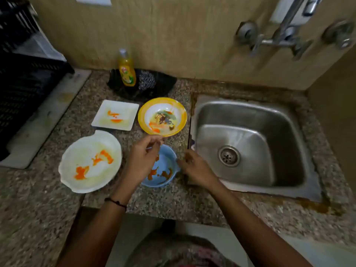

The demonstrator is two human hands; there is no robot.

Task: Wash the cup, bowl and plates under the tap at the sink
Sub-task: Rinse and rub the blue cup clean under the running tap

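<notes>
While the blue cup [163, 170] sits on the granite counter [173, 201] just left of the sink [248, 143], smeared inside with orange and brown, the left hand [141, 160] hangs over its left rim, fingers curled, thumb meeting forefinger; whether they pinch anything I cannot tell. The right hand [196, 168] has bent fingertips at the cup's right rim, its hold unclear. Beyond stand a yellow-rimmed bowl [162, 116] with scraps, a square plate [115, 115] and a round plate [90, 160], both orange-streaked.
</notes>
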